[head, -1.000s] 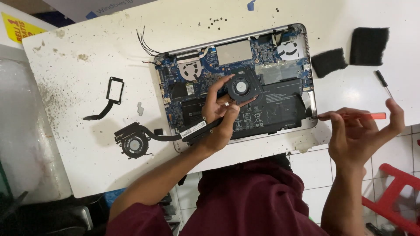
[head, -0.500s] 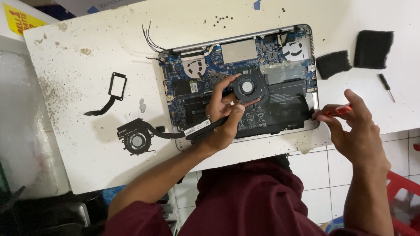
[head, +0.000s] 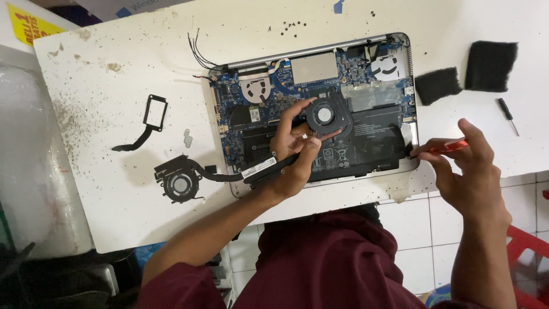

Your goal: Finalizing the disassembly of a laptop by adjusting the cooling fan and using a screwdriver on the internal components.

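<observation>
- Fan (head: 325,116), a round black cooling fan joined to a black heat pipe, sits over the middle of the opened laptop (head: 320,109), above the black battery (head: 354,150).
- Left hand (head: 294,157) is closed on the fan assembly: fingers curl at the fan's left edge and the palm lies over the pipe's lower end near the laptop's front edge.
- Right hand (head: 466,166) is closed around a red-handled screwdriver (head: 443,147), held nearly level, its tip at the laptop's right edge just beside the battery corner.
- Laptop lies with its bottom cover off on a white table (head: 126,80); a blue circuit board, a silver plate and a second pale fan at its far right corner show inside.
- Second black fan (head: 180,182) with its own pipe lies loose on the table left of the laptop, the pipe reaching toward the left hand.
- Black frame bracket with a flat cable (head: 150,119) lies further left, well apart from the laptop.
- Two black foam pads (head: 466,73) rest on the table right of the laptop; a small dark screwdriver (head: 507,114) lies just below the larger pad.
- Tiny dark screws (head: 291,25) are scattered beyond the laptop's far edge.
</observation>
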